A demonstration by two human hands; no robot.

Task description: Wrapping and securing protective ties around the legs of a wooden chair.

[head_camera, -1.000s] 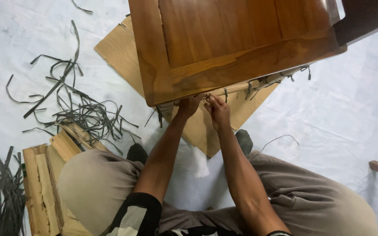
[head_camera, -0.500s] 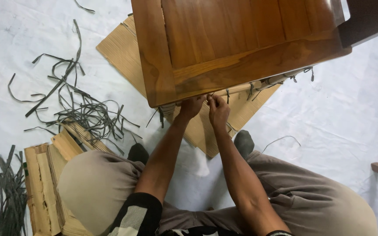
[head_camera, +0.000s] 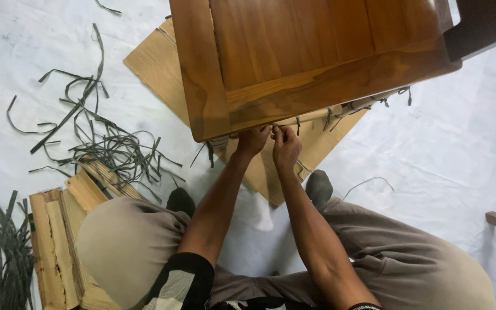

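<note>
The person sits on the white sheeted floor [head_camera: 431, 172], knees spread, with a brown polished wooden panelled furniture piece [head_camera: 317, 63] resting over flat sheets of tan cardboard [head_camera: 162, 63]. Both hands are up at its near lower edge. The left hand [head_camera: 252, 141] and the right hand [head_camera: 286, 147] sit almost touching, fingers pinched narrow around what looks like a thin dark strap end [head_camera: 273, 127] along that edge; the strap itself is too small to make out clearly. More dark strap stubs [head_camera: 374, 103] hang along the same edge to the right.

I'd judge the step in hand is working at a binding along the edge. The next move probably calls for a firm fingertip grip and a steady pull.

A tangle of loose grey-black strips [head_camera: 99, 138] lies to the left, beside stacked cardboard pieces [head_camera: 58, 241].
</note>
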